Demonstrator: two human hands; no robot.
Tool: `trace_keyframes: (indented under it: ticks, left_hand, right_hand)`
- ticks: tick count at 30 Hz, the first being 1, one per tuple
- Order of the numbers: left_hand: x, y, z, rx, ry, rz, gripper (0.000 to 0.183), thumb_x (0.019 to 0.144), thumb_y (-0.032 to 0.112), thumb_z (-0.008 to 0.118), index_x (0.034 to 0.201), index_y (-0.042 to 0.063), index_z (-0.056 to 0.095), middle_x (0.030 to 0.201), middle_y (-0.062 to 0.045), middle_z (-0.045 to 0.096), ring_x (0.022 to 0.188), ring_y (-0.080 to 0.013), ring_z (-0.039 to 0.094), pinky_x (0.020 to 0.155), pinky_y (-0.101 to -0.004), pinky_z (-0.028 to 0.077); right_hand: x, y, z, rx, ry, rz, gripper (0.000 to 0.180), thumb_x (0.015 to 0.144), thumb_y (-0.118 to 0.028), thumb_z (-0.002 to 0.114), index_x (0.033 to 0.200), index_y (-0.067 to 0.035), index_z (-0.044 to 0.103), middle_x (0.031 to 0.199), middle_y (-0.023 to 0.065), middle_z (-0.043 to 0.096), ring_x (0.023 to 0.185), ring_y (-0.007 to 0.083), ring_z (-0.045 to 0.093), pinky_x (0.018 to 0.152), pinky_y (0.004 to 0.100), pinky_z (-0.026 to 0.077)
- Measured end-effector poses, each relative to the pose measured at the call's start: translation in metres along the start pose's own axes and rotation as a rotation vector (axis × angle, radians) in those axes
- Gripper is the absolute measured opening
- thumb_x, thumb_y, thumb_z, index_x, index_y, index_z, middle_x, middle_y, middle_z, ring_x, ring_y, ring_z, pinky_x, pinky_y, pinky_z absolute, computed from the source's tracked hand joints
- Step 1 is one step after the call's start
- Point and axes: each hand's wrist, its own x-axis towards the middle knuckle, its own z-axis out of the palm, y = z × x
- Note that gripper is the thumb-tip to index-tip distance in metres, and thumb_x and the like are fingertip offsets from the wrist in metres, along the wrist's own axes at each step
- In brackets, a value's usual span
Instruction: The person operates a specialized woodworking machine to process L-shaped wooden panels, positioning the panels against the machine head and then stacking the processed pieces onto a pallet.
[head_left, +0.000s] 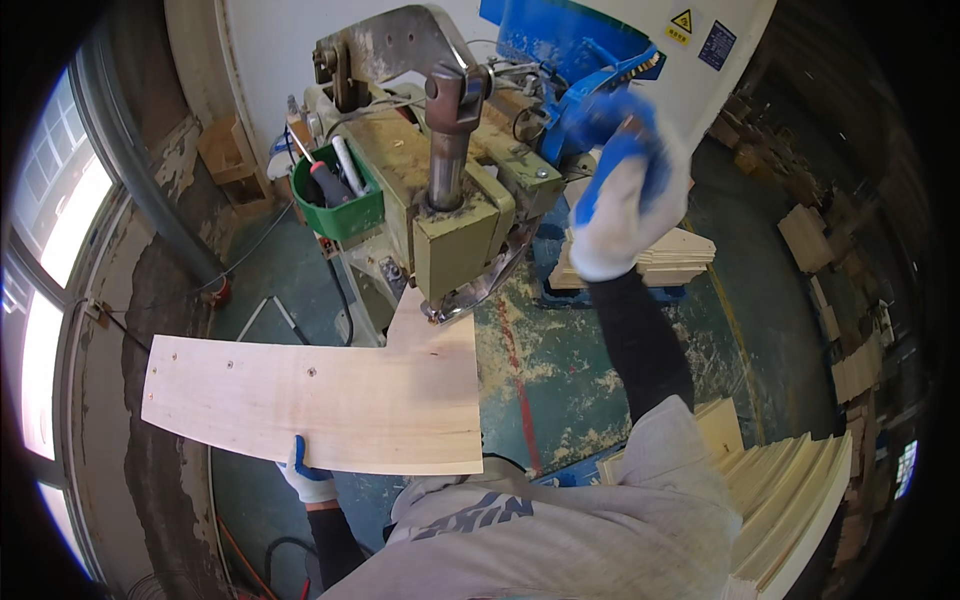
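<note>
My left hand (309, 474), in a white glove with blue coating, grips the near edge of a pale plywood panel (375, 405), thumb on top and the other fingers hidden beneath. Several small metal inserts (312, 372) dot the panel's left part. Its narrower upper arm reaches under the head of a green nut-inserting press (456, 255), by the curved metal feed track (487, 289). My right hand (626, 187), gloved alike, is raised right of the press, in front of the blue hopper (574, 41). Motion blur hides whether its fingers hold anything.
A green bin (341, 214) on the press holds a screwdriver (330, 184) and other tools. Cut plywood stacks (675, 255) sit on a blue pallet beyond my right arm. More curved panels (787, 502) stand at my right side. Sawdust litters the green floor (570, 375); a grey pipe (150, 165) runs along the left wall.
</note>
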Motion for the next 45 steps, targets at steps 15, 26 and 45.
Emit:
trace_keyframes:
  ticks: [15, 26, 45]
  left_hand:
    - [0.0, 0.003, 0.007, 0.048, 0.102, -0.024, 0.061, 0.084, -0.003, 0.066, 0.141, -0.001, 0.043, 0.131, -0.015, 0.056, 0.118, -0.0286, 0.057, 0.101, -0.041, 0.049]
    - [-0.003, 0.004, 0.012, 0.034, 0.137, -0.002, 0.059, 0.083, -0.003, 0.067, 0.138, -0.001, 0.046, 0.128, -0.014, 0.057, 0.115, -0.0275, 0.058, 0.1, -0.0393, 0.049]
    - [0.008, 0.006, 0.008, 0.022, 0.011, 0.022, 0.066, 0.087, 0.004, 0.063, 0.147, -0.003, 0.035, 0.14, -0.02, 0.049, 0.123, -0.0346, 0.054, 0.104, -0.0473, 0.048]
  right_hand:
    - [-0.202, -0.097, -0.043, 0.17, -0.285, 1.408, 0.021, 0.102, -0.011, 0.05, 0.121, -0.002, 0.054, 0.099, 0.0127, 0.067, 0.069, 0.0161, 0.066, 0.058, 0.0283, 0.054]
    - [-0.314, -0.026, 0.024, 0.441, 0.498, 2.038, 0.036, 0.1, -0.039, 0.057, 0.124, -0.013, 0.05, 0.109, 0.011, 0.06, 0.091, 0.0295, 0.065, 0.079, 0.0394, 0.06]
    - [-0.052, -0.005, 0.019, 0.155, 0.008, 0.174, 0.03, 0.083, 0.007, 0.059, 0.112, 0.002, 0.06, 0.097, 0.0138, 0.068, 0.082, 0.0175, 0.065, 0.073, 0.0277, 0.053]
